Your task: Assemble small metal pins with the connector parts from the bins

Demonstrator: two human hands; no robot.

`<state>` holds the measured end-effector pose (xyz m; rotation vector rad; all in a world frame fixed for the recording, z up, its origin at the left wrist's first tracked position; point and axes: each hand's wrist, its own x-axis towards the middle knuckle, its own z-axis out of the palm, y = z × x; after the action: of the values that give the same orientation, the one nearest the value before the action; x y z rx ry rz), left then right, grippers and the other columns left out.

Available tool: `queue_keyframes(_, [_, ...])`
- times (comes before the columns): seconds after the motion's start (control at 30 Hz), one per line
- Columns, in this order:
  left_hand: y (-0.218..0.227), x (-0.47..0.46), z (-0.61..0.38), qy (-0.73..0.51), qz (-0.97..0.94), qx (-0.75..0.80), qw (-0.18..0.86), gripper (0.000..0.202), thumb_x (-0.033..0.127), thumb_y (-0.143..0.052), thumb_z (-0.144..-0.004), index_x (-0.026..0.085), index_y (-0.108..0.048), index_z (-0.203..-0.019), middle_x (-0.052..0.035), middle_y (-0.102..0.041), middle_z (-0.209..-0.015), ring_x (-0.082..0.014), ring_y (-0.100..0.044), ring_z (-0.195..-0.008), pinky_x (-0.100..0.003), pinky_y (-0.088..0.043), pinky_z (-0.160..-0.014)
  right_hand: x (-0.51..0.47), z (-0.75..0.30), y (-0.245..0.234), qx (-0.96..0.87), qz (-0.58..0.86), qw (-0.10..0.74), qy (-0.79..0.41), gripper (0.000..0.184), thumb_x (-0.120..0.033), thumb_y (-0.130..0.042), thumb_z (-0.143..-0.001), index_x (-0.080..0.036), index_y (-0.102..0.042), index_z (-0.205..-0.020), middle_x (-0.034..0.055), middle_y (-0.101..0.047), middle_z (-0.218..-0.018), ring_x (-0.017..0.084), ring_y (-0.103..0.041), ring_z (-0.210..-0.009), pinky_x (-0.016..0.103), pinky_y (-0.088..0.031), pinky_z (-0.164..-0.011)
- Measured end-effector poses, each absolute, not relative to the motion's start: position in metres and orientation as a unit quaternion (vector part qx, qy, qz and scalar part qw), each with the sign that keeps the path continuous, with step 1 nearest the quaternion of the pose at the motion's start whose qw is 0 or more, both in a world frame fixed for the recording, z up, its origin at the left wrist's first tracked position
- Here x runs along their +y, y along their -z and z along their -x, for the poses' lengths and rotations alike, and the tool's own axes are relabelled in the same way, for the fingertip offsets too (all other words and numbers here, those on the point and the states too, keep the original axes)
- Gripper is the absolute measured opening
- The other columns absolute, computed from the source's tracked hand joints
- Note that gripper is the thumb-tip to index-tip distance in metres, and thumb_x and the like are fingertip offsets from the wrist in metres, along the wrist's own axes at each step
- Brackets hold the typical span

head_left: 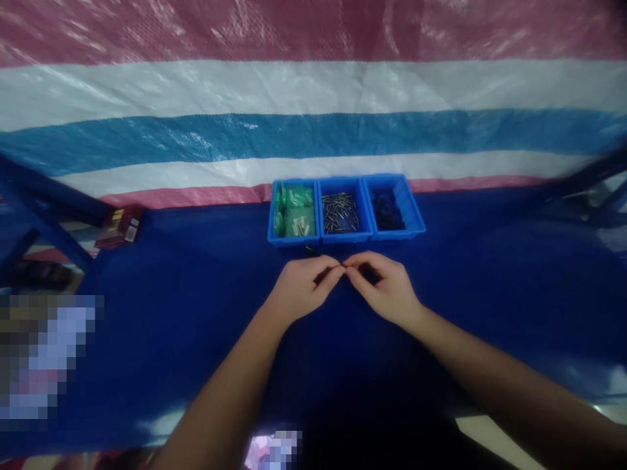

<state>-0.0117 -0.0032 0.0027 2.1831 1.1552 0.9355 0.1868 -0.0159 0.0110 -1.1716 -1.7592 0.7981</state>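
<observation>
My left hand and my right hand meet fingertip to fingertip over the blue cloth, both pinched shut on something too small to make out. A thin dark pin lies just beyond my left fingers. Three blue bins stand side by side right behind the hands: the left bin holds green and pale parts, the middle bin holds several thin metal pins, the right bin holds dark pieces.
A small red box sits at the cloth's far left edge. A striped red, white and blue tarp hangs behind the bins. Blue frame bars run at the left and right sides.
</observation>
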Motion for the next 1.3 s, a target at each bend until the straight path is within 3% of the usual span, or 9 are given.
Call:
queue_keyframes(0.2, [-0.0033, -0.005, 0.0096, -0.376, -0.784, 0.43, 0.243, 0.016, 0.03, -0.064, -0.094, 0.021, -0.069, -0.106, 0.0043, -0.069, -0.07, -0.0077, -0.062, -0.06, -0.02, -0.046, -0.061, -0.0161, -0.187, -0.0136, -0.715, 0.486, 0.392, -0.315, 0.01, -0.025, -0.061, -0.093, -0.019, -0.069, -0.092, 0.0026, -0.072, -0.08, 0.015, -0.067, -0.069, 0.026, -0.053, -0.062])
queue_keyframes(0.4, [-0.0022, -0.0038, 0.0096, -0.375, -0.798, 0.411, 0.233, 0.01, 0.023, -0.064, -0.094, 0.022, -0.07, -0.101, 0.0039, -0.073, -0.08, -0.007, -0.064, -0.064, -0.019, -0.048, -0.064, -0.0158, -0.1865, -0.0134, -0.711, 0.498, 0.376, -0.323, 0.016, -0.028, -0.059, -0.096, -0.02, -0.07, -0.087, 0.0027, -0.073, -0.078, 0.015, -0.067, -0.069, 0.026, -0.052, -0.062])
queue_keyframes(0.7, [-0.0018, -0.0014, 0.0113, -0.33, -0.81, 0.438, 0.208, 0.021, 0.033, -0.056, -0.099, 0.02, -0.07, -0.09, 0.0016, -0.073, -0.078, -0.0113, -0.067, -0.069, -0.023, -0.046, -0.065, -0.0149, -0.1863, -0.0123, -0.718, 0.468, 0.408, -0.314, 0.007, -0.021, -0.066, -0.09, -0.02, -0.07, -0.095, 0.0012, -0.071, -0.082, 0.013, -0.067, -0.07, 0.025, -0.055, -0.064])
queue_keyframes(0.9, [-0.0024, -0.0037, 0.0102, -0.363, -0.788, 0.437, 0.237, 0.019, 0.03, -0.062, -0.095, 0.022, -0.068, -0.112, 0.0043, -0.069, -0.07, -0.0086, -0.064, -0.061, -0.02, -0.047, -0.061, -0.0151, -0.1872, -0.0142, -0.713, 0.489, 0.394, -0.311, 0.009, -0.025, -0.062, -0.094, -0.021, -0.07, -0.095, 0.0028, -0.074, -0.085, 0.016, -0.069, -0.073, 0.026, -0.054, -0.063])
queue_keyframes(1.07, [-0.0034, -0.0028, 0.0114, -0.355, -0.795, 0.43, 0.239, 0.014, 0.026, -0.059, -0.097, 0.023, -0.07, -0.104, 0.0025, -0.073, -0.081, -0.0088, -0.066, -0.066, -0.021, -0.048, -0.064, -0.0156, -0.1873, -0.0127, -0.715, 0.487, 0.391, -0.314, 0.011, -0.026, -0.062, -0.095, -0.021, -0.07, -0.095, 0.0033, -0.074, -0.085, 0.016, -0.069, -0.073, 0.027, -0.055, -0.065])
queue_keyframes(1.2, [-0.0042, -0.0024, 0.0119, -0.341, -0.803, 0.44, 0.213, 0.015, 0.031, -0.058, -0.098, 0.021, -0.069, -0.096, 0.0021, -0.071, -0.078, -0.01, -0.064, -0.066, -0.023, -0.046, -0.063, -0.0157, -0.1873, -0.0122, -0.709, 0.477, 0.413, -0.315, 0.011, -0.024, -0.065, -0.092, -0.02, -0.07, -0.102, 0.0024, -0.073, -0.085, 0.015, -0.069, -0.074, 0.027, -0.056, -0.067])
queue_keyframes(1.3, [-0.0033, -0.003, 0.0114, -0.34, -0.801, 0.441, 0.219, 0.015, 0.033, -0.06, -0.097, 0.022, -0.069, -0.101, 0.0031, -0.07, -0.074, -0.0095, -0.064, -0.064, -0.022, -0.045, -0.062, -0.0151, -0.1874, -0.0133, -0.707, 0.486, 0.408, -0.313, 0.01, -0.023, -0.063, -0.093, -0.021, -0.07, -0.1, 0.0028, -0.074, -0.086, 0.015, -0.069, -0.075, 0.027, -0.056, -0.066])
